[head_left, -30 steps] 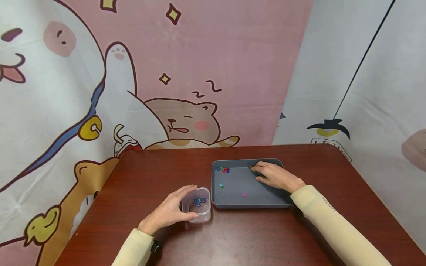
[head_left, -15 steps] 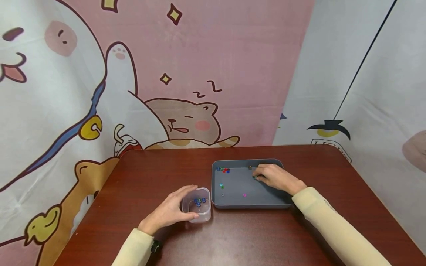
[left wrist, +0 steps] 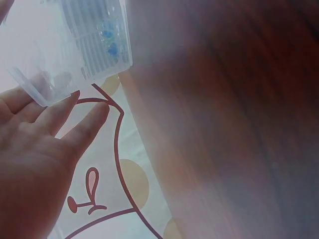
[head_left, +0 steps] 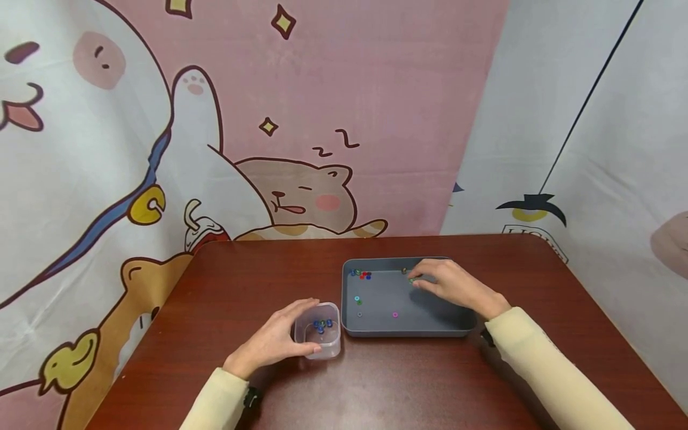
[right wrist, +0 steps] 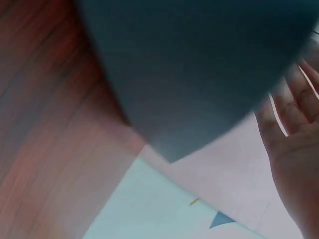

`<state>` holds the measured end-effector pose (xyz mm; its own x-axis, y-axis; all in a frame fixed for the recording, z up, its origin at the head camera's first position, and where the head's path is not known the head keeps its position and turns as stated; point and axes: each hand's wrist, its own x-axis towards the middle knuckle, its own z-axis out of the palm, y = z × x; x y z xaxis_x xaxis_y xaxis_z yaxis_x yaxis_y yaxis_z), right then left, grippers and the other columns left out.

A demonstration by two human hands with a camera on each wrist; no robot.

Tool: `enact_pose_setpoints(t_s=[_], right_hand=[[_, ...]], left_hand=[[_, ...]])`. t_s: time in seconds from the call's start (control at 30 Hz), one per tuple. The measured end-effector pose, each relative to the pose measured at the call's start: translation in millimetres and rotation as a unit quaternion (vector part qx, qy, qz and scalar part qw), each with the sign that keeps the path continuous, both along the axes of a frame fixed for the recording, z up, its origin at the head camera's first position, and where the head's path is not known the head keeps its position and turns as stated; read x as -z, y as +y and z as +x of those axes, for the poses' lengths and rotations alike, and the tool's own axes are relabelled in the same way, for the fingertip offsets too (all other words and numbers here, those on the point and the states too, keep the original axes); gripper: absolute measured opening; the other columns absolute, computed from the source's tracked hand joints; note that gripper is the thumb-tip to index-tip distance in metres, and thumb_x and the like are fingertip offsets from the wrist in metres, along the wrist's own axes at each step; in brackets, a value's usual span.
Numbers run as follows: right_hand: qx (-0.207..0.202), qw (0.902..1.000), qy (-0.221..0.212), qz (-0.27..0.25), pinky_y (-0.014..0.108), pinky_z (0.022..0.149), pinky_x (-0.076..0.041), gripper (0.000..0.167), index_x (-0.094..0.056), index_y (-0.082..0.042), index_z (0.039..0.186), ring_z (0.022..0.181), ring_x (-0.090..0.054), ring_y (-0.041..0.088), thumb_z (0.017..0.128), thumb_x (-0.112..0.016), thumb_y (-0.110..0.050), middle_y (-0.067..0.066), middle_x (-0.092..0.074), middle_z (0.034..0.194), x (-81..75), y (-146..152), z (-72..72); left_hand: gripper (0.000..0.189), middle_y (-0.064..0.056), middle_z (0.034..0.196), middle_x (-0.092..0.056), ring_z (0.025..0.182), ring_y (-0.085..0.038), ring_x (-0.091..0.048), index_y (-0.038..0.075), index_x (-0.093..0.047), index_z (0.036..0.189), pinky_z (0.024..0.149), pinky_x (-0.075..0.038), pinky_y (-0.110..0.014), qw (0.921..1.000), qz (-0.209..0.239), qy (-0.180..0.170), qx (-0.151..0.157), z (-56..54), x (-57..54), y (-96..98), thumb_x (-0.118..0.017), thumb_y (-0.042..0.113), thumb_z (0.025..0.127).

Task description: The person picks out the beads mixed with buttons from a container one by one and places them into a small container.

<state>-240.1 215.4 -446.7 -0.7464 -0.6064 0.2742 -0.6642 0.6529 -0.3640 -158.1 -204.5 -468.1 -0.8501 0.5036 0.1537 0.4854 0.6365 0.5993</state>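
Note:
My left hand [head_left: 275, 341] holds a small clear plastic container [head_left: 334, 346] on the table, thumb at its near side and fingers at the far side. Inside the container lie several blue and green glass marbles [head_left: 321, 325]. Over the right part of a shallow grey tray [head_left: 376, 329], my right hand [head_left: 448, 283] pinches a small green marble [head_left: 411, 280] between thumb and fingertips. Just beyond these fingertips a brownish marble [head_left: 404, 270] sits near the tray's back wall. In the right wrist view the tray hides part of the right hand [right wrist: 294, 134].
Small red and blue pieces [head_left: 365, 276] cluster with marbles at the tray's back left corner. A light-blue ring [head_left: 357, 298], a green piece [head_left: 359, 303] and a pink ring [head_left: 395, 315] lie farther forward. A printed cloth [head_left: 376, 119] hangs behind the brown table [head_left: 258, 269].
My right hand moved forward-left off the brownish marble, then lifted slightly with the green marble at its fingertips. My left hand and the container have stayed in place.

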Motion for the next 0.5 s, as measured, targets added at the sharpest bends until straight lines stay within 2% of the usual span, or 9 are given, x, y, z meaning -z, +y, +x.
enact_pose_setpoints(t_s=[0.2, 0.5], right_hand=[[-0.027, 0.9981, -0.012, -0.054, 0.043, 0.089, -0.058, 0.022, -0.076, -0.02, 0.116, 0.109, -0.069, 0.016, 0.094, -0.078, -0.014, -0.007, -0.071, 0.116, -9.7, -10.6, 12.5], [-0.066, 0.9918, -0.008, -0.109, 0.039, 0.086, -0.059, 0.021, -0.076, -0.022, 0.115, 0.105, -0.068, 0.01, 0.095, -0.077, -0.017, -0.013, -0.07, 0.114, -17.8, -33.1, 28.4]], left_hand=[[0.089, -0.008, 0.152, -0.052, 0.137, -0.026, -0.052, 0.012, -0.053, 0.151, 0.109, -0.045, -0.054, 1.0, 0.001, -0.007, -0.001, -0.4, -0.3, 0.3, -0.089, 0.048, 0.078], [0.09, -0.009, 0.153, -0.051, 0.138, -0.027, -0.051, 0.012, -0.053, 0.152, 0.11, -0.044, -0.055, 0.9998, 0.005, -0.02, -0.004, 0.7, -2.1, 0.7, -0.088, 0.049, 0.078]])
